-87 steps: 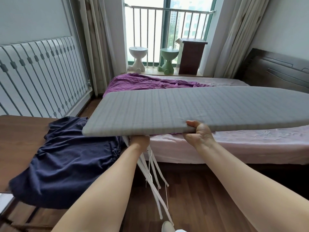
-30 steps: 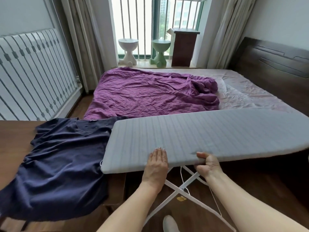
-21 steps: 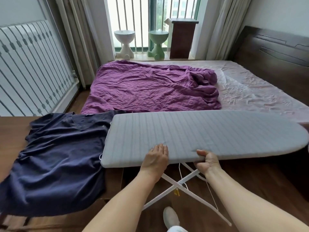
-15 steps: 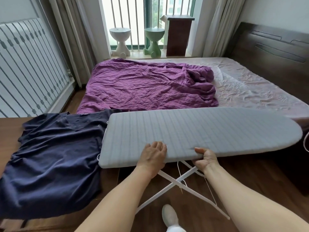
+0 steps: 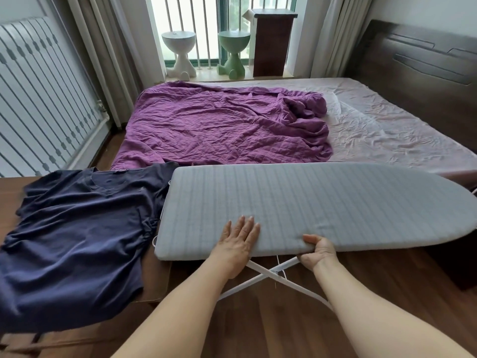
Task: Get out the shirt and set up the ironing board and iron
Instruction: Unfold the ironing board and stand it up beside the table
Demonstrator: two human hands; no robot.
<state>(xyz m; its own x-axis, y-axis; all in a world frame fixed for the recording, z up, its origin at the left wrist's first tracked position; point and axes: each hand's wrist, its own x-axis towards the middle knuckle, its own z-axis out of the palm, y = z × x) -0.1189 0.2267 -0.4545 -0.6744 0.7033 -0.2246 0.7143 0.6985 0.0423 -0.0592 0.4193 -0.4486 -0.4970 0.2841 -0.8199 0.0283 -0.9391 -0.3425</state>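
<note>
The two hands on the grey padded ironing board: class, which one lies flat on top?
The left hand lies flat on the grey padded ironing board; the right hand grips its near edge.

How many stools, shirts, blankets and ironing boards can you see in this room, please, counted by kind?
Stools: 2, the white stool and the green stool.
Shirts: 1, the navy shirt.
Blankets: 1, the purple blanket.
Ironing boards: 1, the grey ironing board.
Total: 5.
</note>
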